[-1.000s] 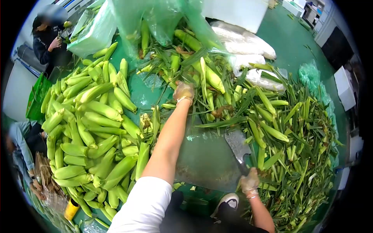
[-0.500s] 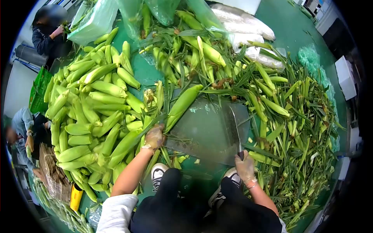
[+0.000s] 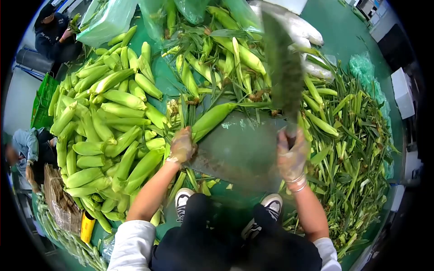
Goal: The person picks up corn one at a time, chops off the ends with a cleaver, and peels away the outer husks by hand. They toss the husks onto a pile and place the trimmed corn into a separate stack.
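My left hand [image 3: 182, 145], in a clear glove, is closed around the lower end of an ear of corn [image 3: 212, 119] in its green husk. The ear's tip points up and right over a dark cutting board [image 3: 230, 153]. In my right hand [image 3: 291, 156], also gloved, is the handle of a large knife [image 3: 285, 67]. Its broad blade is raised upright and smeared by motion, apart from the ear. To the left of my left hand lies a big pile of husked-green corn ears [image 3: 120, 106]. Cut leaves and husk scraps [image 3: 348, 167] heap up right of my right hand.
More leafy corn [image 3: 244, 58] lies beyond the board beneath green plastic bags [image 3: 192, 11]. White wrapped bundles [image 3: 303, 29] are behind it. Two people sit at the left, near a green crate [image 3: 44, 101]. A yellow object [image 3: 87, 228] lies at lower left.
My right hand has lifted the knife from the board's right side, so its blade now stands high. The ear in my left hand has tilted lower to the right.
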{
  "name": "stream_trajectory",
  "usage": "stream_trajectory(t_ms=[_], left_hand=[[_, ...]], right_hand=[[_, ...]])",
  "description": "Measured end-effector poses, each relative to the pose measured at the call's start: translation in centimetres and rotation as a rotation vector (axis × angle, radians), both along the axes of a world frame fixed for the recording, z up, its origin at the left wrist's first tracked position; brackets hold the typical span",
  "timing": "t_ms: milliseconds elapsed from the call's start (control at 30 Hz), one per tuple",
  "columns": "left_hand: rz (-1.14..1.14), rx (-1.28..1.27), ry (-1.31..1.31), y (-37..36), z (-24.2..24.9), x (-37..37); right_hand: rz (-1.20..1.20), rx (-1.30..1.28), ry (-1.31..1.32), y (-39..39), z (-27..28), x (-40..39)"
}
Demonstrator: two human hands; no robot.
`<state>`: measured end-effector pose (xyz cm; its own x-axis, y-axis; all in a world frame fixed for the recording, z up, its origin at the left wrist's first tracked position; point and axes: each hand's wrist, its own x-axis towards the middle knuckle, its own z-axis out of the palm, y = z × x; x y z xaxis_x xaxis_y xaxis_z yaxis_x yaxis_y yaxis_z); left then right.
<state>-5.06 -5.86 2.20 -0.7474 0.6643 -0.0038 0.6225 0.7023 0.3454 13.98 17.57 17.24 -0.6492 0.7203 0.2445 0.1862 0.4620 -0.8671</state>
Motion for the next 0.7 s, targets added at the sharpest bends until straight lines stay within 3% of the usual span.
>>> stream_trajectory(t_ms=[33,67,100,167,233,267,333,400,467,500,567,600,633,700], left_hand=[[-0.01,-0.013,-0.005,-0.3,0.6,0.4],[-0.037,0.006,-0.237,-0.5,1.1,0.7],[-0.059,0.033,-0.466,-0.4,1.3,0.8],[-0.076,0.033,-0.571,0.7,1.3,1.0],[-0.1,0.036,-0.674,1.2,1.4,1.6],[-0.111,0.031,-0.649,1.5,1.5,1.5],[-0.136,0.017,-0.59,2.4,1.9,0.8],[-0.109,-0.116,-0.67,2.1,1.1,1.7],[-0.249,0.078,-0.5,2.4,-2.4,1.4],[-0.19,0.189,-0.653,2.9,-0.7,2.0],[-0.056,0.131,-0.705,3.6,3.5,2.7],[0.008,0.101,-0.719,4.4,6.2,2.9],[-0.032,0.233,-0.761,4.1,4.1,1.9],[-0.04,0.345,-0.817,3.8,7.6,2.3]], right_hand=[[-0.009,-0.093,0.076,-0.2,0.8,-0.3],[-0.019,-0.101,0.072,-0.5,-0.1,0.0],[-0.048,-0.269,0.151,-0.6,-1.7,0.2],[-0.082,-0.429,0.226,-0.7,-6.5,1.2],[-0.027,0.277,-0.345,-0.7,-12.4,3.3],[-0.009,0.011,-0.785,-0.9,-13.5,3.6],[-0.049,-0.121,-0.695,0.1,-13.8,5.2],[-0.048,-0.036,-0.68,1.2,-12.9,5.7],[-0.041,0.038,-0.641,2.6,-10.8,4.9],[-0.04,0.108,-0.633,2.4,-9.0,4.5],[-0.019,0.261,-0.601,1.7,-6.5,4.9],[-0.019,0.252,-0.616,1.6,-5.4,5.0],[-0.048,0.21,-0.579,1.3,-4.2,4.9],[-0.087,0.172,-0.513,0.8,-3.5,5.3]])
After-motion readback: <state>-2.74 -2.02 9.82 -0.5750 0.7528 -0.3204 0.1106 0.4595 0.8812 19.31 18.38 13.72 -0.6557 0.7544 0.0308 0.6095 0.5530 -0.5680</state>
